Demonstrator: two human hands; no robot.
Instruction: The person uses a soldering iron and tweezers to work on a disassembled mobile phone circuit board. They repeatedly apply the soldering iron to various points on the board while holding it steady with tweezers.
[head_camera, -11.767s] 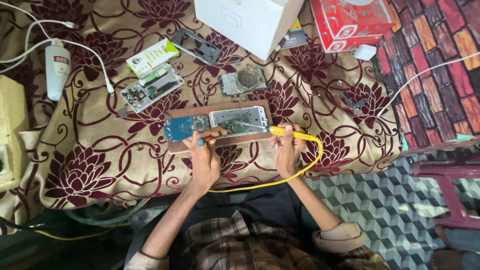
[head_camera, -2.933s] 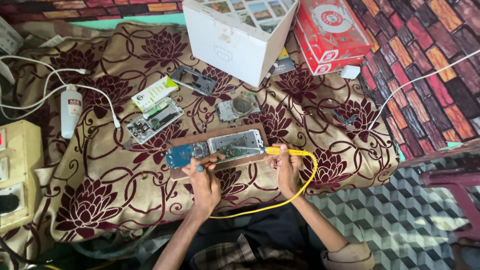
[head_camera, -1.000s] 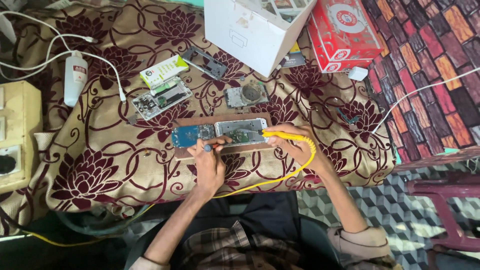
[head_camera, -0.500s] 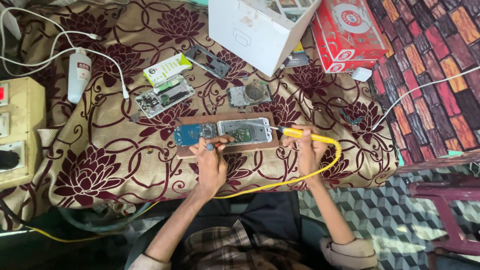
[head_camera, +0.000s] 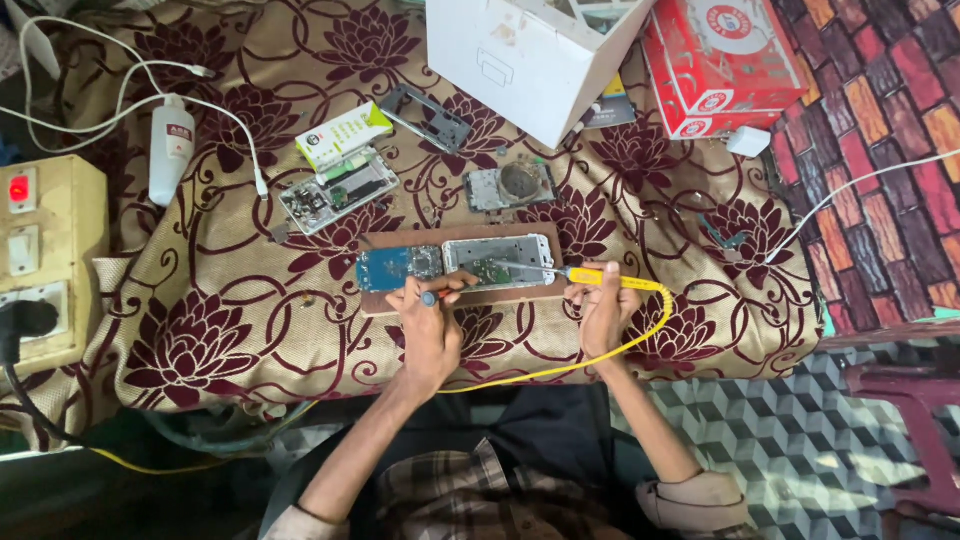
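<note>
On a maroon-flowered cloth (head_camera: 250, 330), an opened phone (head_camera: 497, 262) lies on a wooden board (head_camera: 520, 295), circuit board bared and unassembled, while the left hand (head_camera: 432, 330) pinches a small tool (head_camera: 432, 297) and the right hand (head_camera: 602, 310) grips a yellow soldering iron (head_camera: 590, 277) touching it.

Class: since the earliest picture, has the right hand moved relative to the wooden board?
Cannot tell: the right hand holds the yellow tool at the board's right end, as before; only the camera shifts.

Both forearms reaching forward from below, elbows bent, sleeves rolled up. Left hand (head_camera: 432, 335) palm down, fingers curled shut in a pinch at the fingertips. Right hand (head_camera: 603, 312) likewise closed, knuckles up, wrist slightly bent inward.
</note>
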